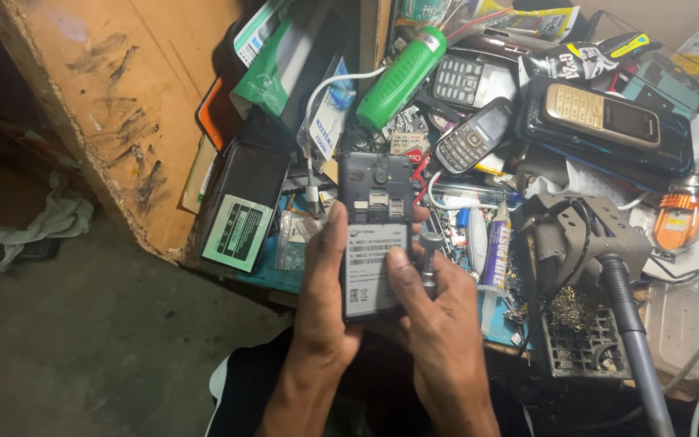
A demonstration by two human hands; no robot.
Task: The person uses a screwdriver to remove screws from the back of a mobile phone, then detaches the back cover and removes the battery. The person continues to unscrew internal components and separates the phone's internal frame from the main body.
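While my 2 hands, left (321, 303) and right (438, 324), clasp the phone (375, 235), I judge the screwdriver (429, 259) pinched alongside could slip and gouge it.

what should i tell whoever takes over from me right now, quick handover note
Left hand: grips the opened phone from its left side, thumb across the label.
Right hand: supports the phone's right edge, thumb on its back, with a small screwdriver beside the fingers.
Done: back cover and battery are off, the bay is bare.
Left: any screws look still in place. The glue tube and the soldering stand lie to the right.
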